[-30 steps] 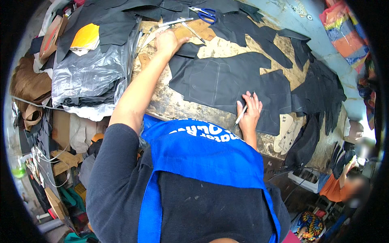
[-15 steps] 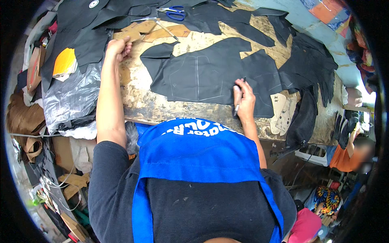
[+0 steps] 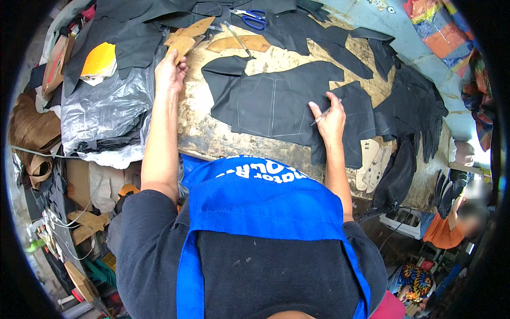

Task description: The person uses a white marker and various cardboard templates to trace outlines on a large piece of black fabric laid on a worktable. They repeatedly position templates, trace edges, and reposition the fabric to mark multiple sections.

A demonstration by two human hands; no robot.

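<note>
My left hand (image 3: 171, 74) grips a brown, pointed pattern piece (image 3: 192, 33), raised above the far left of the table. My right hand (image 3: 333, 123) has a slim marking pen (image 3: 319, 121) between its fingers, over a black sheet of leather-like material (image 3: 297, 95). Pale drawn lines outline a panel on that sheet. A curved brown pattern piece (image 3: 255, 43) lies beyond the sheet, with a thin pointed tool (image 3: 239, 40) across it. Blue-handled scissors (image 3: 254, 21) rest on black material farther back.
Black scraps (image 3: 411, 95) cover the table's right side. Pale templates (image 3: 367, 178) lie near the worn wooden table's (image 3: 212, 141) front edge. At left are a plastic bag (image 3: 106, 119) and a yellow-orange pad (image 3: 99, 59). A person in orange (image 3: 445, 231) is at far right.
My left hand has taken hold of the brown pattern piece and lifted it off the table. My right hand has turned the pen and stays over the black sheet. The view has shifted slightly.
</note>
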